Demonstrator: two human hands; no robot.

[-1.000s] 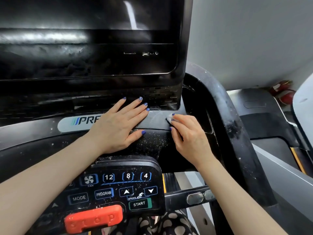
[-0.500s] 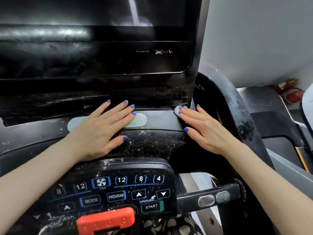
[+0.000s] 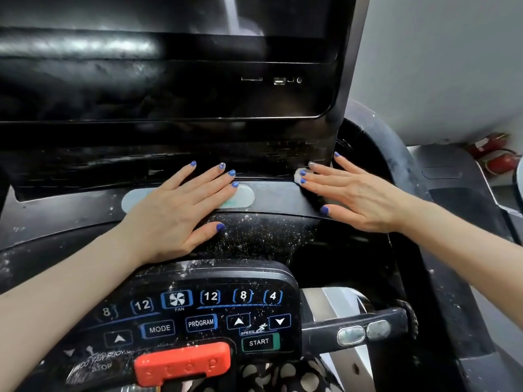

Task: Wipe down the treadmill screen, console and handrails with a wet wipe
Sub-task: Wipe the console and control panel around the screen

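The treadmill's dark glossy screen (image 3: 169,80) fills the top of the view. Below it runs a black console ledge (image 3: 271,198), dusty with white specks. My left hand (image 3: 175,210) lies flat on the ledge, fingers straight, covering most of a pale logo badge (image 3: 244,196). My right hand (image 3: 359,196) is also flat on the ledge. Its straight fingertips press a small crumpled white wet wipe (image 3: 297,174) against the ledge, below the screen's lower right corner. Most of the wipe is hidden under the fingers.
A button panel (image 3: 209,309) with a red stop clip (image 3: 181,363) sits near me. A grip bar with metal sensors (image 3: 351,335) juts out to its right. The speckled black side handrail (image 3: 396,171) curves along the right. Red extinguishers (image 3: 501,162) stand by the grey wall.
My right hand has slid the wipe rightward along the ledge toward the screen's corner, and its fingers have flattened out. My left hand has stayed on the ledge.
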